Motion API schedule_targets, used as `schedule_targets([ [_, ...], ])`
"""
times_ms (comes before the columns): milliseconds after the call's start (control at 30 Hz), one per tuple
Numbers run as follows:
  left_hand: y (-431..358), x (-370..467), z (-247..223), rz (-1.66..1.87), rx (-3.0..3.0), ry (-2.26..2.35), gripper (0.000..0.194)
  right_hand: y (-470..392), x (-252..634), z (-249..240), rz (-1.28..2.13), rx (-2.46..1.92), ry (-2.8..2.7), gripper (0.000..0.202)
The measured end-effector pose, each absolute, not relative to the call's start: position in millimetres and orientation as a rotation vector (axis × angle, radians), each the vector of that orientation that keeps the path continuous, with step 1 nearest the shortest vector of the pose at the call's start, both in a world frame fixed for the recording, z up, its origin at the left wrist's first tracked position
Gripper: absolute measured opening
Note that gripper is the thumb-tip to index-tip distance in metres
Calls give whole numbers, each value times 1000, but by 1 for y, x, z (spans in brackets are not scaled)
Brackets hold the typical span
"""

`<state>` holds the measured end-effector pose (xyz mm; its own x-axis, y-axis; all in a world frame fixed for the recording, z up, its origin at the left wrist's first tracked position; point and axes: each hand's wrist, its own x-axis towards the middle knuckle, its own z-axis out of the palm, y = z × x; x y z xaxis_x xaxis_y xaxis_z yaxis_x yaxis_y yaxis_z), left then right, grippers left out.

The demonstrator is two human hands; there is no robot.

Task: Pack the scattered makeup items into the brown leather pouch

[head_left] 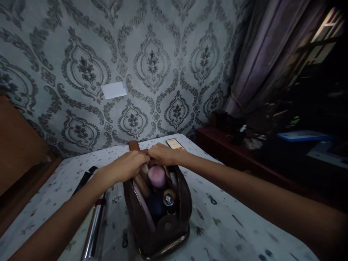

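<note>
A dark brown zippered bag (pixel 160 237) lies open on the patterned white sheet (pixel 217 224). Inside it show a pink round-topped item (pixel 157 176), a bottle with a shiny cap (pixel 169 199) and some tan items. My left hand (pixel 129 165) is closed at the bag's far end, on its left side. Right beside it, my right hand (pixel 162 154) is also closed, at the far edge of the opening. The fingertips of both meet there, and what they pinch is hidden. A brown strap (pixel 133 145) sticks up behind my left hand.
Silver tube (pixel 94 226) and black-capped items (pixel 83 181) lie left of the bag. A phone (pixel 174 144) rests beyond my right hand. Patterned wall (pixel 152 72) behind, wooden board (pixel 19 145) at left, dark red ledge (pixel 220 152) and curtain (pixel 261 50) at right.
</note>
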<state>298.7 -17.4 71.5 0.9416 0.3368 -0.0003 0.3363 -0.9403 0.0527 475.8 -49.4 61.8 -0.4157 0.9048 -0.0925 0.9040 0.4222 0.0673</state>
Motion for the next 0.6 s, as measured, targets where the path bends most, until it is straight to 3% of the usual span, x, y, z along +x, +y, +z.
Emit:
schedule_targets([
  [600, -16, 297, 71, -5, 3057, 545, 23, -53, 480, 66, -19, 1538, 2505, 22],
])
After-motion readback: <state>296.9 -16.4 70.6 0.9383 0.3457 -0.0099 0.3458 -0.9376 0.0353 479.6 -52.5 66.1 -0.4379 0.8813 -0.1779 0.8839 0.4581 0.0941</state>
